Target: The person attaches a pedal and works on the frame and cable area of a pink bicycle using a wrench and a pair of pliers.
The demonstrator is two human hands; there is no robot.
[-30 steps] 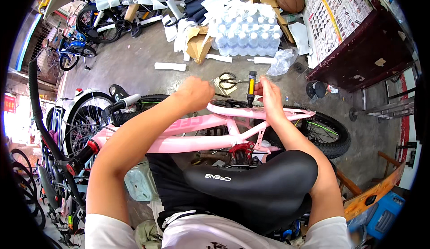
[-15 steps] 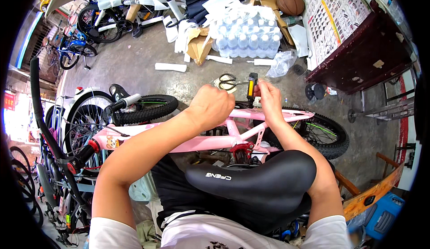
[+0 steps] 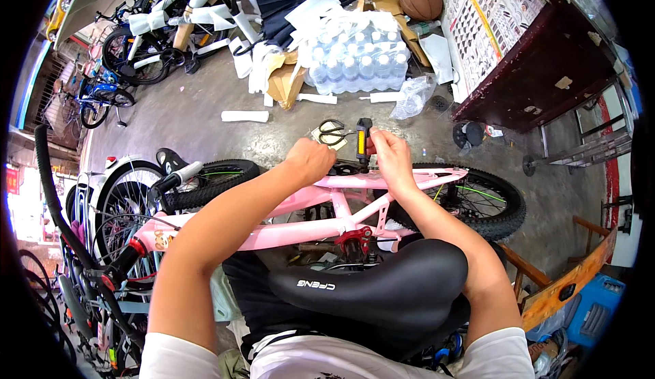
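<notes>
A pink bicycle frame point(image 3: 293, 237) lies across in front of me, its black saddle point(image 3: 382, 280) towards my lap. On its far side a black pedal point(image 3: 364, 141) with a yellow reflector stands upright at the crank. My right hand point(image 3: 392, 161) is closed at the pedal's right side, fingertips pinched against it. Left of the pedal, my left hand point(image 3: 311, 159) makes a fist just beyond the frame tube; whatever it grips is hidden behind the knuckles. Black-handled scissors point(image 3: 332, 132) lie on the floor beyond both hands.
Shrink-wrapped water bottles point(image 3: 358, 58) stand ahead, beside torn cardboard point(image 3: 285, 87) and a basketball point(image 3: 420, 1). Parked bicycles point(image 3: 136, 51) crowd the left. A dark red cabinet point(image 3: 539, 65) is at the right; a wooden stool point(image 3: 570, 287) and a blue case point(image 3: 595, 311) sit nearer.
The whole view has shifted, so the scene sits farther left. My left fist has moved slightly forward relative to the pedal; my right hand stays at the pedal.
</notes>
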